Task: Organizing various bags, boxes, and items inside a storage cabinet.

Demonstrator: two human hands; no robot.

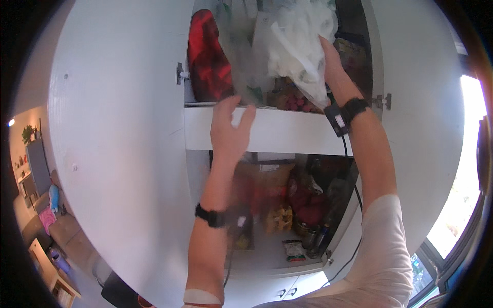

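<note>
A bundle of white plastic bags (298, 46) is in the upper compartment of an open white cabinet. My right hand (332, 61) grips its right side, and most of the fingers are hidden behind the plastic. My left hand (230, 129) is in front of the white shelf edge (277, 129), holding nothing, thumb and fingers apart. Just above it stands a shiny red bag or wrapped item (208, 57), leaning at the compartment's left side. Between the red item and the white bundle is a blurred, translucent plastic bag (244, 61). Black straps with small devices are around both wrists.
Open white doors flank me at left (115, 134) and right (420, 115). The lower compartment holds a cardboard box (269, 173), a dark red bag (308, 204), a small packet (294, 250) and jars. A black cable (356, 188) hangs along my right arm.
</note>
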